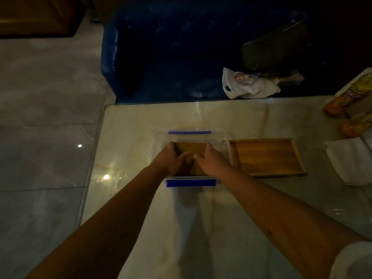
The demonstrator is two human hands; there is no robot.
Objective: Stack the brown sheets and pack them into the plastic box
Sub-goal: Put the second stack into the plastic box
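Observation:
A clear plastic box [223,143] with blue clips on its near and far rims stands on the pale table. Inside it lies a stack of brown sheets [190,149]. My left hand [171,158] grips the stack's left side and my right hand [209,160] grips its right side, fingers curled over the edges, both hands down inside the box. The near part of the stack is hidden behind my hands. The light is dim.
A shallow wooden tray [267,157] lies right beside the box. White cloth [350,160] and a yellow packet [354,105] sit at the right edge. Beyond the table stand a blue sofa [161,47], a white plastic bag [247,85] and a dark bag [275,49].

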